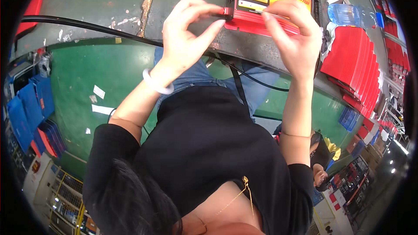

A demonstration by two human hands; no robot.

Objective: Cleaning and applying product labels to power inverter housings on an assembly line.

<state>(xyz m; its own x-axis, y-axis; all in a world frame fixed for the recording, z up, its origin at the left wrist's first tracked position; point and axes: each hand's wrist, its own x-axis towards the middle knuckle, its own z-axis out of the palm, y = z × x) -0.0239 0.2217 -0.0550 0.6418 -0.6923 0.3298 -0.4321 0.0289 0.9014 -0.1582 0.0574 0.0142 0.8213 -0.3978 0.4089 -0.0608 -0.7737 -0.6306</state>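
A red power inverter (246,24) with ribbed sides and a black, yellow and red label lies on the grey worktable (104,0) in front of me. At its left corner my left hand (185,32) pinches a small red and black part (226,11) between thumb and index finger. Over the front of the label is my right hand (298,37), its thumb and index finger brought together. Something thin and pale shows at those fingertips, too small to name. Both forearms reach up from below, with a white bangle on the left wrist.
A black cable (96,27) crosses the table's left side and hangs past its near edge. To the right, a clear blue bottle (346,15) lies near a stack of red ribbed housings (355,65). Blue bins (30,104) stand at far left. Another person (320,161) is behind, lower right.
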